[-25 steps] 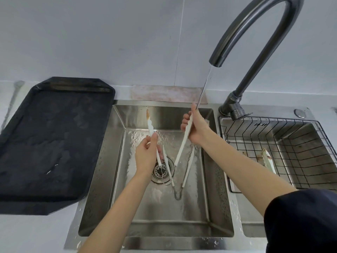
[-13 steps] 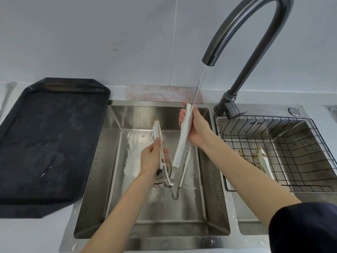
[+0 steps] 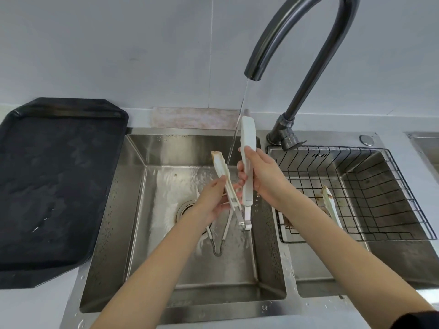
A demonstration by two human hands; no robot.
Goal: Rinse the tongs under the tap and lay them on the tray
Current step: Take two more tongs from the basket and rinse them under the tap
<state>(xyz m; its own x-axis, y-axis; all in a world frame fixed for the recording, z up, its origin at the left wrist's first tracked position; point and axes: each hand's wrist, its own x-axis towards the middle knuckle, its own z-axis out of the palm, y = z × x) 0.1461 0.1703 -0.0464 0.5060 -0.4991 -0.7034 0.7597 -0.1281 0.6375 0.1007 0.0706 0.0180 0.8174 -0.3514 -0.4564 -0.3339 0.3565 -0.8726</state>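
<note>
Tongs [image 3: 247,162], hinge behind hands [image 3: 263,176]

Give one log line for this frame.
phase: rinsing | tongs: both arms held, under running tap | left hand | right hand | tray: no tongs

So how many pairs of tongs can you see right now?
3: one pair held in both hands under the tap, one lying on the sink floor, one in the wire basket. Arms may hide others.

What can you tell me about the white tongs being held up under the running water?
The held tongs have two long white arms, plastic by the look, joined by a metal hinge at the bottom. The right hand grips one upright arm; the left hand holds the other, whose tip looks brown-stained. The water stream runs between them above the sink.
</note>
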